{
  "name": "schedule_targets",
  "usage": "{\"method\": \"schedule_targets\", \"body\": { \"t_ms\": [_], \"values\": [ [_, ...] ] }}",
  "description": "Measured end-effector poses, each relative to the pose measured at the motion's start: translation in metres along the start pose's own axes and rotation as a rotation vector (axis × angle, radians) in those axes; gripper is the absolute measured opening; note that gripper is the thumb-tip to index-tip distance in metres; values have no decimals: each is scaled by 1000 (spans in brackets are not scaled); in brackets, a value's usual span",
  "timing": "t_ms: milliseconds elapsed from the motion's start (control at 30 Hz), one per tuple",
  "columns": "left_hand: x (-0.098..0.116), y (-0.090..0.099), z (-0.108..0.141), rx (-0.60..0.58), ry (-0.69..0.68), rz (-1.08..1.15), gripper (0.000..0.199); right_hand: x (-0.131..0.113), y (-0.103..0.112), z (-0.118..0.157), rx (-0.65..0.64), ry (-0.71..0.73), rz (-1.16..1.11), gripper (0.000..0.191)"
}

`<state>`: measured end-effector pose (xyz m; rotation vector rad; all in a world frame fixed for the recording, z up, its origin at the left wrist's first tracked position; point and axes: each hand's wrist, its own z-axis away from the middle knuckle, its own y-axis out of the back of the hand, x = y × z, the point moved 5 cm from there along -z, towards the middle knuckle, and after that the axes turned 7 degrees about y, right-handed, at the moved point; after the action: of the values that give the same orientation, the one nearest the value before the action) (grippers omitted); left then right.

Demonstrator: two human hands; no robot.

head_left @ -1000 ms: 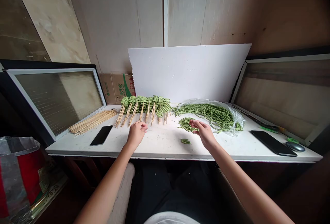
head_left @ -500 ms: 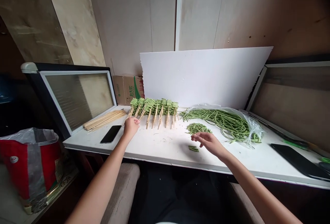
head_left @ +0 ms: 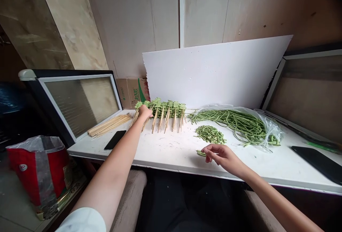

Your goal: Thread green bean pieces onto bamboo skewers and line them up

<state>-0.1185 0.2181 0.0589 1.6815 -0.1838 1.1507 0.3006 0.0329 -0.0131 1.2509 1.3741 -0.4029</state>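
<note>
A white table bears bean skewers, bare sticks, cut beans, bagged beans and, apparently, two phones.

On the table, a phone lies in front of loose bamboo skewers, which lie left of the stacked skewered bean pieces. To their right, a heap of cut beans lies before long beans partly inside a plastic bag. Behind, a cardboard box stands left of an upright board.
</note>
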Motion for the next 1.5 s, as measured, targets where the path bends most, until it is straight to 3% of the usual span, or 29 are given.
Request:
{"method": "schedule_targets", "body": {
  "t_ms": [200,467,767,1100,1500],
  "values": [
    [13,-29,-15,-14,111,-30,38,11,13,19,38,-42,-28,48],
    [19,-49,-18,35,97,-68,23,17,25,30,117,-70,-58,52],
    [23,-56,-27,72,33,-103,26,22,27,31,137,-85,-78,52],
    [15,-44,-28,152,-71,-284,21,24,26,32,146,-108,-75,53],
    [11,-50,-28,96,-119,-482,28,37,20,30,109,-105,-127,48]
  ]
}}
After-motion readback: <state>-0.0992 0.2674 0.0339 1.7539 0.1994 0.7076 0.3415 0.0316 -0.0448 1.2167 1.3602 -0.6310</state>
